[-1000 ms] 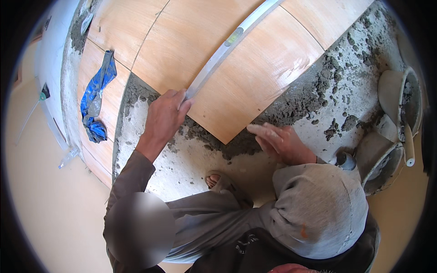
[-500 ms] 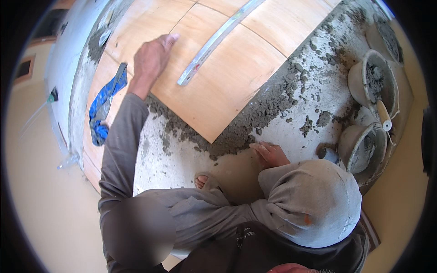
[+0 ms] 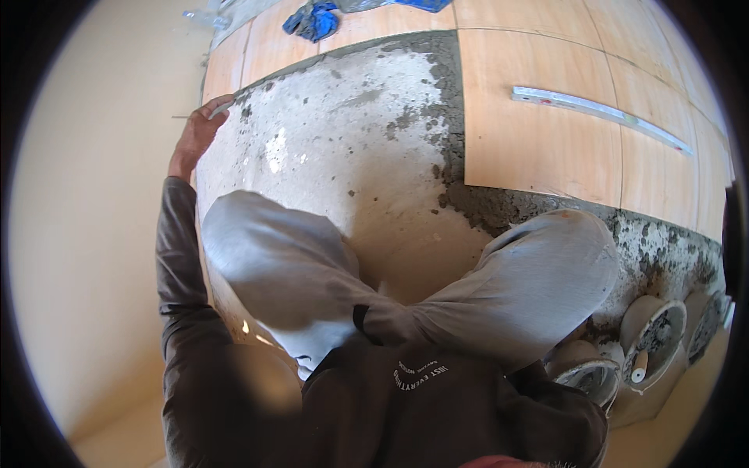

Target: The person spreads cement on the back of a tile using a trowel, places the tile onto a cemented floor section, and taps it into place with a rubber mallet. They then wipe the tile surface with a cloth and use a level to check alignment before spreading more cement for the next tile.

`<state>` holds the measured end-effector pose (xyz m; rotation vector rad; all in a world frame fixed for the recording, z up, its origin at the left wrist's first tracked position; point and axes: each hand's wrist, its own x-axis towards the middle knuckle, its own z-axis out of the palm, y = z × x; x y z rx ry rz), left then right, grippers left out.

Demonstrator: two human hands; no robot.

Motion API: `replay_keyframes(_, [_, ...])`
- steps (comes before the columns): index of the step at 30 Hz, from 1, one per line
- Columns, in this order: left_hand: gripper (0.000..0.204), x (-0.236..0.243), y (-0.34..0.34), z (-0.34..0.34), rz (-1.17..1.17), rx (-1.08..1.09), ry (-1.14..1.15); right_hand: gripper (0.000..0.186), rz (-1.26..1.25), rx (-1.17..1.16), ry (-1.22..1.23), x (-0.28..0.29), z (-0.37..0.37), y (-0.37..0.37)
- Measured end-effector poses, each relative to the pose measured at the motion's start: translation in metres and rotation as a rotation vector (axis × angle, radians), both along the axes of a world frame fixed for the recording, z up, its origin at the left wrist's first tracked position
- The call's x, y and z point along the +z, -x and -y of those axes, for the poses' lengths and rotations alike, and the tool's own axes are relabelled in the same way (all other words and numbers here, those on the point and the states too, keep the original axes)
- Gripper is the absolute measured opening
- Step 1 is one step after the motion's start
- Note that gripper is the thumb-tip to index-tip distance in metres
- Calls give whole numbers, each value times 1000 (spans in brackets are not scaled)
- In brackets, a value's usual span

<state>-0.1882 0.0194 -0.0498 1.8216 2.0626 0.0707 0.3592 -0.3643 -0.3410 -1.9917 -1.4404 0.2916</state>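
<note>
My left hand (image 3: 197,140) reaches out at the far left, beside the wall, where the bare cement floor (image 3: 335,129) meets the laid tiles (image 3: 269,51). Thumb and forefinger stand apart at the tile edge, with a pale patch between them and nothing I can make out in their grip. My right hand is out of sight, its dark sleeve lost behind my right knee. On the large tan tiles (image 3: 538,70) at the right lies a silver spirit level (image 3: 601,108). Grey wet mortar (image 3: 499,207) lines the tiles' near and left edges.
Mortar-stained buckets (image 3: 654,331) stand at the lower right; a wooden handle (image 3: 639,366) sticks out of one. A crumpled blue plastic bag (image 3: 312,21) lies on the far tiles. My bent grey-trousered knees flank the bare floor, and a beige wall (image 3: 101,195) rises at the left.
My view has turned left, so tiles and level now appear at the right. My left hand has gone from the tile by the level to the wall side. My right hand has dropped from view.
</note>
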Motion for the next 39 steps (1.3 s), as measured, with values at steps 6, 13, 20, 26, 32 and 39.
replay_keyframes(6, [41, -171, 182, 175, 72, 391, -6, 55, 94, 7, -2, 26, -2, -25])
replay_keyframes(13, [48, -287, 185, 298, -120, 465, -65, 63, 486, 68, -88, 146, -55, -66])
replay_keyframes(20, [55, -337, 161, 344, -189, 444, -178, 61, 492, 195, -288, 286, -165, -4])
replay_keyframes(26, [61, -353, 159, 352, -153, 436, -260, 41, 387, 409, 52, 265, -212, 168])
replay_keyframes(32, [64, -346, 190, 361, -48, 530, -234, 41, 839, 687, 328, 228, -265, 180])
replay_keyframes(39, [74, -368, 271, 355, -180, 1361, -391, 38, 858, 768, 431, 220, -286, 191])
